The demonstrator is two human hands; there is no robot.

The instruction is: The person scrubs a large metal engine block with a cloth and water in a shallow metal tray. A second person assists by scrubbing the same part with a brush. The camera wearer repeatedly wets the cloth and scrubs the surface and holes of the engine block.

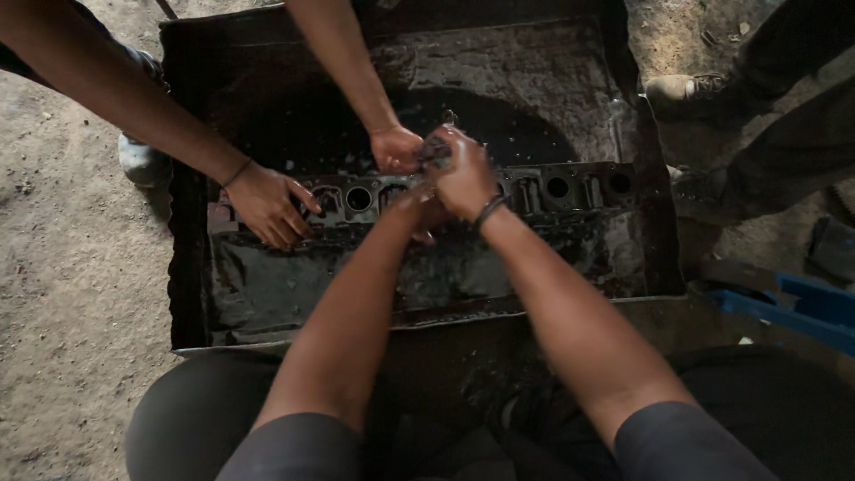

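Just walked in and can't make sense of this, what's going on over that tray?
A person has both hands over a long, dark, oily engine part with a row of round holes, lying in a shallow black metal tray. The right hand grips something small and wet above it; the left hand sits mostly hidden beneath. Across the tray, a second person's hands rest on the same part.

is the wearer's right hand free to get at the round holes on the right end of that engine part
Probably yes: the right hand is raised over the middle of the engine part, and nothing covers the right-end holes; the co-worker's hands are at the left.
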